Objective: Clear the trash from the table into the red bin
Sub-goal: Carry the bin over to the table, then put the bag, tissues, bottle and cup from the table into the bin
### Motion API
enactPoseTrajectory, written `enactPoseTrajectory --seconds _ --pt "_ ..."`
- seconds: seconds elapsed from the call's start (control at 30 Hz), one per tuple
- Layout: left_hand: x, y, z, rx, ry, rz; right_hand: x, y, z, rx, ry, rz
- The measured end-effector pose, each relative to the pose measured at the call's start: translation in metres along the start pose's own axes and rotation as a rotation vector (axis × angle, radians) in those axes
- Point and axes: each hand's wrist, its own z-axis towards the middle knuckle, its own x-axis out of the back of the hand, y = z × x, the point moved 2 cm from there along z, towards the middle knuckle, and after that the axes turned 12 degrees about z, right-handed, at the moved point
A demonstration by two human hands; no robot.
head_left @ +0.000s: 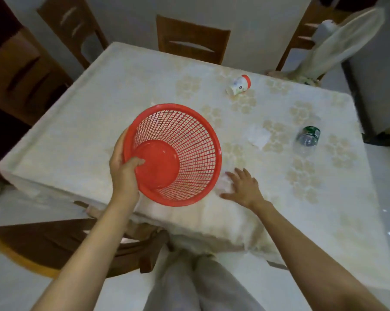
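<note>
My left hand (124, 167) grips the rim of the red mesh bin (185, 140) and holds it tilted above the table's near left part, its inside empty. My right hand (243, 187) lies flat with fingers spread on the tablecloth, touching a white crumpled tissue (223, 187) just right of the bin. Farther right lie a white paper piece (258, 136), a crushed clear plastic bottle with a green label (308, 138), and a tipped paper cup with a red rim (240, 84).
The table (99, 104) has a pale floral cloth. Wooden chairs stand at the far side (191, 39), far left (72, 25), left (21, 70) and near left (54, 245). A cloth-draped chair (337, 43) is at the far right. My legs are below.
</note>
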Motion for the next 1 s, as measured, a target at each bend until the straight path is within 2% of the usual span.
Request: enactPoseTrajectory --seconds 0.07,0.23,0.33,0.57,0.63,0.73,0.83,1.0 --pt "0.003 -0.006 -0.004 0.005 -0.014 0.006 -0.013 0.005 -0.001 0.006 0.004 -0.005" --pt "0.015 -0.015 -0.009 0.031 -0.001 0.002 -0.022 0.014 -0.004 0.02 0.215 0.225" --pt "0.017 -0.015 -0.016 0.042 -0.01 0.006 -0.016 0.019 -0.01 -0.03 0.343 0.438" --pt "-0.003 -0.015 -0.033 0.076 -0.027 -0.043 0.014 0.05 -0.063 -0.195 0.514 1.103" --pt "-0.017 -0.015 -0.036 0.084 -0.034 -0.04 0.03 0.059 -0.085 -0.185 0.547 1.181" --pt "-0.043 -0.019 -0.038 0.111 -0.05 -0.046 0.068 0.062 -0.11 -0.093 0.604 1.138" --pt "-0.075 -0.018 -0.038 0.115 -0.096 -0.022 0.115 0.049 -0.128 0.065 0.699 0.98" --pt "-0.122 -0.005 -0.044 0.079 -0.194 -0.05 0.157 0.008 -0.137 0.398 0.756 0.399"
